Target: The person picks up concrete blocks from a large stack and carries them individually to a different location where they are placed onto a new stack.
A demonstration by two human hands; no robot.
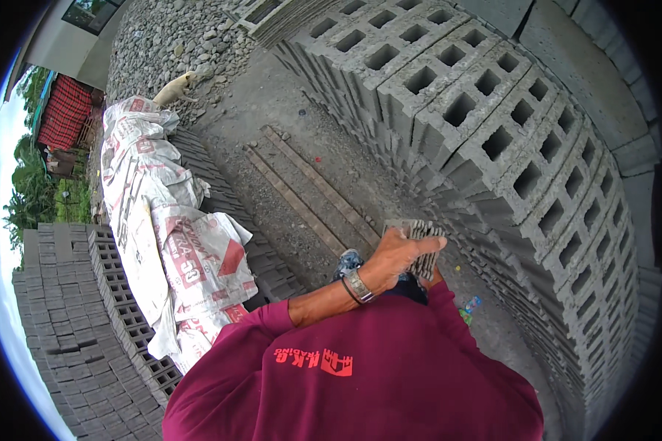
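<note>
In front of my body, my left hand (pixel 399 256) is closed over a small grey piece with ridged, layered sides (pixel 421 229); its exact kind I cannot make out. The thumb and fingers lie across its top and near side. Of my right hand (pixel 435 278) only a sliver shows, low beside the same piece, and its fingers are hidden behind it. A metal watch and a dark band sit on my left wrist.
A tall stack of grey hollow concrete blocks (pixel 507 140) rises close on the right. Printed white sacks (pixel 191 250) cover a lower block stack on the left. Two wooden strips (pixel 309 195) lie on the ground ahead. A dog (pixel 173 90) stands near the gravel heap (pixel 173 40). A plastic bottle (pixel 472 303) lies at right.
</note>
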